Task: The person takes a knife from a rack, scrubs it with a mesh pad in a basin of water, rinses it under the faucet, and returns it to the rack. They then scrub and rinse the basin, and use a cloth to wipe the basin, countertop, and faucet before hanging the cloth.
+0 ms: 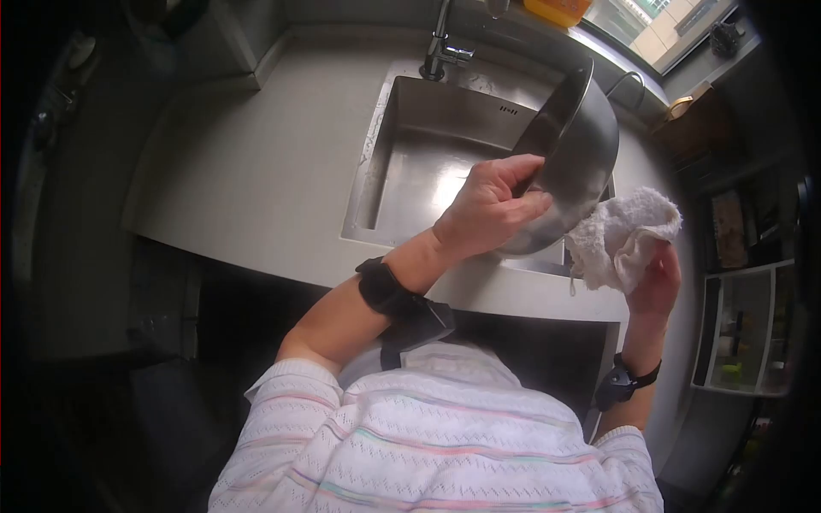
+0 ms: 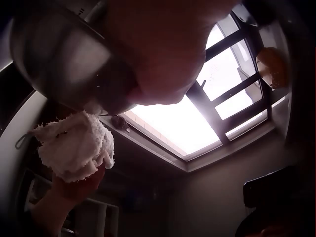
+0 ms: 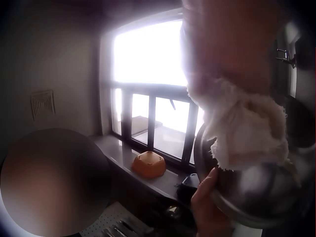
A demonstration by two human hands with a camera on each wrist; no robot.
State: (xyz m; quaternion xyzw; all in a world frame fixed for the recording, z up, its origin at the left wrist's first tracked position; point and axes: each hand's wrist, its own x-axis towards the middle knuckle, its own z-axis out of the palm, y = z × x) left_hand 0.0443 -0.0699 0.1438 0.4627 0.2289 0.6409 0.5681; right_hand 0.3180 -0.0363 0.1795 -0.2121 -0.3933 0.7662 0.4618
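Note:
A metal bowl (image 1: 590, 145) is tilted on its side above the right part of the sink. The left hand (image 1: 492, 205) pinches its rim between thumb and fingers; the right wrist view also shows that hand (image 3: 207, 207) at the rim of the bowl (image 3: 261, 197). A white fluffy cloth (image 1: 629, 231) is gripped by the right hand (image 1: 657, 278), just right of the bowl's outer side. In the left wrist view the cloth (image 2: 76, 148) is bunched above the right hand (image 2: 79, 187), below the bowl (image 2: 64, 59). The right hand's fingertips are hidden by the cloth.
The steel sink (image 1: 410, 179) has a faucet (image 1: 438, 56) behind it. Pale countertop (image 1: 239, 162) extends left. An orange object (image 3: 149, 164) stands on the windowsill, and a shelf unit (image 1: 744, 325) is at the right.

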